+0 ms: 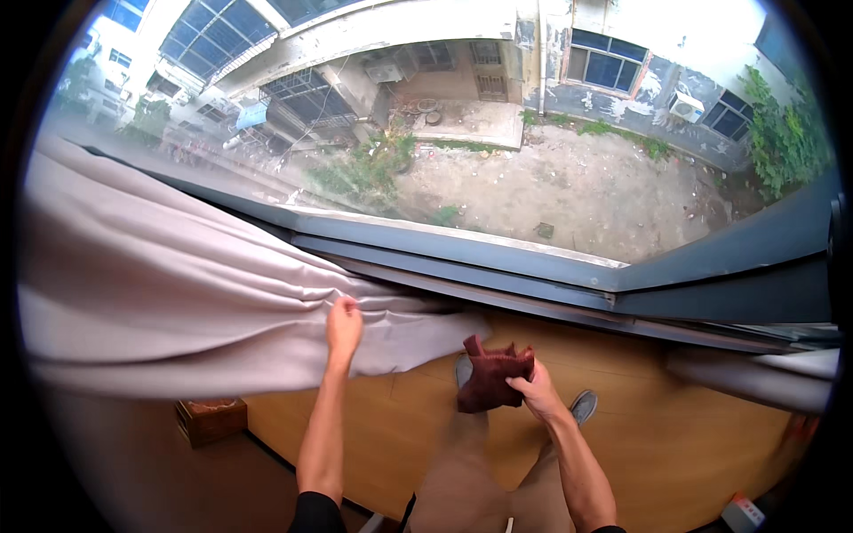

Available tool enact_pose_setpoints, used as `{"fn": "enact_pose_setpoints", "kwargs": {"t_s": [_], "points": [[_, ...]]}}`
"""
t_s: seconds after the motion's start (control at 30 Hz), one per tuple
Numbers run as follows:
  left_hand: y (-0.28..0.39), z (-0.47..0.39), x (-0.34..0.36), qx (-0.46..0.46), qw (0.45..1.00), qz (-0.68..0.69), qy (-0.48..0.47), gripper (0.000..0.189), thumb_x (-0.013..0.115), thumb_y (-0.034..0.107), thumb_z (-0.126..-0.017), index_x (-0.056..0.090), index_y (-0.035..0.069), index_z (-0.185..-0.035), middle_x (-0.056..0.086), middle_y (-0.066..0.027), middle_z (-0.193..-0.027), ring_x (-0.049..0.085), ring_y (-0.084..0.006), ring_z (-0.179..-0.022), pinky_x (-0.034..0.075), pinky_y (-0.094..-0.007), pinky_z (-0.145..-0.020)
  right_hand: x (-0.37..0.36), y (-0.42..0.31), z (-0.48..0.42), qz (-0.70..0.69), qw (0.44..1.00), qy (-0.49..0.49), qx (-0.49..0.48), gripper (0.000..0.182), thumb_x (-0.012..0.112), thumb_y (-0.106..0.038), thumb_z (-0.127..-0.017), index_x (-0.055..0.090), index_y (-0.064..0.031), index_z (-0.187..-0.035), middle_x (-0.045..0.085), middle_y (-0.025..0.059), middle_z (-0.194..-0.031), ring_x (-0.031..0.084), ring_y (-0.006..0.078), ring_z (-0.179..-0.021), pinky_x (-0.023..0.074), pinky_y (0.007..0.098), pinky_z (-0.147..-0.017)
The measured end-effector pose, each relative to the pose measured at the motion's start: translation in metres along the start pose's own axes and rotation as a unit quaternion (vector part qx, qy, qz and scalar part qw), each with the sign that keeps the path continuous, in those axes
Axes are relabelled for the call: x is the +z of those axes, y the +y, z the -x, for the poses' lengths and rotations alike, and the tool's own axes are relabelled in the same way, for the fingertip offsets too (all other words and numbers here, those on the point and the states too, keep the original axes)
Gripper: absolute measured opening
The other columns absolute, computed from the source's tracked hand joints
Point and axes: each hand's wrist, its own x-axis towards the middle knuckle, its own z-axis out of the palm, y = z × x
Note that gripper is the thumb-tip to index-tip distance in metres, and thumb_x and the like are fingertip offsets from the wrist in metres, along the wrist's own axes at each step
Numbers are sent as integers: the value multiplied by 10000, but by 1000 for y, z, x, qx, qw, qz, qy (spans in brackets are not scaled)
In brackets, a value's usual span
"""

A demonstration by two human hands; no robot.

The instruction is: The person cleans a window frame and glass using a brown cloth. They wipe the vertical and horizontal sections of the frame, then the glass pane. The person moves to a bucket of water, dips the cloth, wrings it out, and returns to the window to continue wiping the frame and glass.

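Note:
My left hand [344, 326] grips the edge area of a pale grey-pink curtain [200, 300], pulling its cloth into folds. In my right hand [538, 392] is a dark maroon cloth [494, 380], folded and bunched, with the thumb lying on top of it. The cloth hangs above my shoes and in front of my legs, apart from the curtain. Beyond both hands runs the dark grey window frame [453, 256], its lower tracks crossing the view at a slant.
A wooden floor [640, 440] spreads below, with my grey shoes [584, 406] on it. A small wooden box or stool [212, 420] stands at left. Another curtain [760, 380] hangs at right. A white object [743, 513] sits lower right. Outside lies a dirt yard [566, 186] between buildings.

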Motion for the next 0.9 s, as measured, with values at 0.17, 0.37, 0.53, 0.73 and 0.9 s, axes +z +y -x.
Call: {"fn": "enact_pose_setpoints", "kwargs": {"t_s": [0.17,0.37,0.53,0.73,0.9], "points": [[115,2,-18,140,965,92,-202,196,553,130,-986,665,-16,-1052,702,-131,-940,693,-250,-929,532,-382,-836,82,2,-89,-68,993,10,-97,444,635,14,-892,564,6,-1330,637,64,-1272,578,157,-1187,439,326,-1067],[29,-36,-69,319,933,-162,45,250,591,82,-929,615,-22,-1155,577,-245,-1280,578,-414,-1176,491,-478,-982,154,19,-162,-106,989,-36,-96,475,630,-13,-901,544,-1,-1368,629,66,-1309,573,163,-1204,424,340,-1094],[-22,-49,-122,126,885,-430,129,235,565,86,-946,629,-35,-1137,610,-288,-1236,603,-418,-1170,514,-534,-953,191,19,-183,-83,992,-81,-54,453,634,-27,-895,555,-7,-1341,634,57,-1292,578,152,-1188,438,343,-1080],[2,-84,-84,170,979,-98,-63,266,528,69,-954,642,-3,-1183,652,-303,-1208,616,-470,-1151,500,-512,-1004,214,52,-215,-131,987,-84,-49,472,636,-22,-884,548,-7,-1348,632,67,-1295,578,162,-1197,438,347,-1084],[-56,-117,-100,57,933,-353,29,390,621,31,-868,583,-68,-1243,398,-357,-1493,549,-466,-1275,521,-541,-996,220,41,-208,-57,995,-74,-44,480,626,-27,-884,548,-17,-1358,634,65,-1287,579,159,-1182,441,349,-1077]]}}
